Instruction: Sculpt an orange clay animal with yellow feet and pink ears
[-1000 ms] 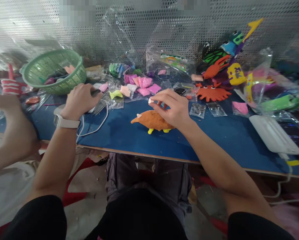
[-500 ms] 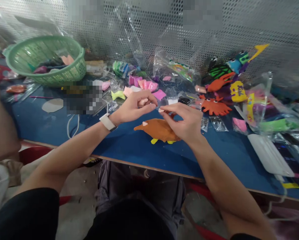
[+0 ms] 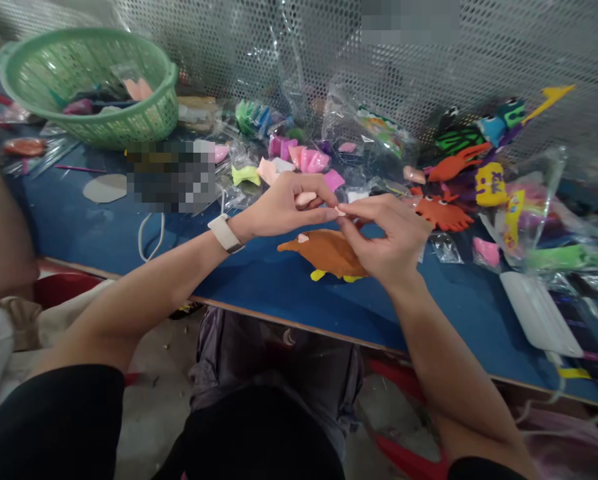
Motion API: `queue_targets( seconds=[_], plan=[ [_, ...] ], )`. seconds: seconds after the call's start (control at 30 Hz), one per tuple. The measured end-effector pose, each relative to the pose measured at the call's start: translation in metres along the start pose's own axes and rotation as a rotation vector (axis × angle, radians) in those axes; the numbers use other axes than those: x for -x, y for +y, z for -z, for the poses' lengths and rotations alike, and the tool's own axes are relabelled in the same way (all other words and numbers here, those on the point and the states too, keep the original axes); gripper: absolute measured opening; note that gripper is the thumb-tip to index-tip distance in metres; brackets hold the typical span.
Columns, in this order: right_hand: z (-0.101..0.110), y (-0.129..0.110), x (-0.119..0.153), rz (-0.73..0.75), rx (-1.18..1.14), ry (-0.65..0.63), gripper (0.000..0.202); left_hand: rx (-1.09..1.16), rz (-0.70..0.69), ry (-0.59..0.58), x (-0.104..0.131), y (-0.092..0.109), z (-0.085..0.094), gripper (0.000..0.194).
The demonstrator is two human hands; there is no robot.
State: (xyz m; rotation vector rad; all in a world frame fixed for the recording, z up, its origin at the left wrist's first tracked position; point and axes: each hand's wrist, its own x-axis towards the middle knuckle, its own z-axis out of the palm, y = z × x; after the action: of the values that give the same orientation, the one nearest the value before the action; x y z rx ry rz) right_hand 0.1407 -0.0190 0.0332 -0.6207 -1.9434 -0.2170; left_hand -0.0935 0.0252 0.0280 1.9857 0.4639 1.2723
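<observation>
My left hand (image 3: 283, 208), with a white band at the wrist, is closed around a pale pink lump of modelling clay (image 3: 306, 198) in its curled fingers. Between the fingertips of my right hand (image 3: 396, 237) is a small pale pink clay bit (image 3: 339, 211), which the left thumb and forefinger also meet. Just below both hands a brown clay animal (image 3: 329, 252) stands on the blue table. It has a long pointed snout, yellow feet and a pink patch near the head; my right hand hides its rear end.
A green basket (image 3: 109, 123) stands at the back left. Pink and purple clay pieces (image 3: 309, 159) in plastic wrap lie behind my hands. To the right are an orange clay crab (image 3: 443, 210), a yellow clay figure (image 3: 491, 184) and a white rectangular device (image 3: 539, 313). Another person's arm (image 3: 3, 220) is at far left.
My hands have come together, so the fingertips of both now meet at the small pink bit. The lump in my left hand shows more. The whole view has shifted slightly.
</observation>
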Motion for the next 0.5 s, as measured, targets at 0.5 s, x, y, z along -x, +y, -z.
queue_targets(
  seconds=[0.5],
  plan=[
    [-0.003,0.01,0.011,0.028,-0.079,-0.006,0.008,0.168,0.17,-0.049,0.002,0.003,-0.005,0.056]
  ],
)
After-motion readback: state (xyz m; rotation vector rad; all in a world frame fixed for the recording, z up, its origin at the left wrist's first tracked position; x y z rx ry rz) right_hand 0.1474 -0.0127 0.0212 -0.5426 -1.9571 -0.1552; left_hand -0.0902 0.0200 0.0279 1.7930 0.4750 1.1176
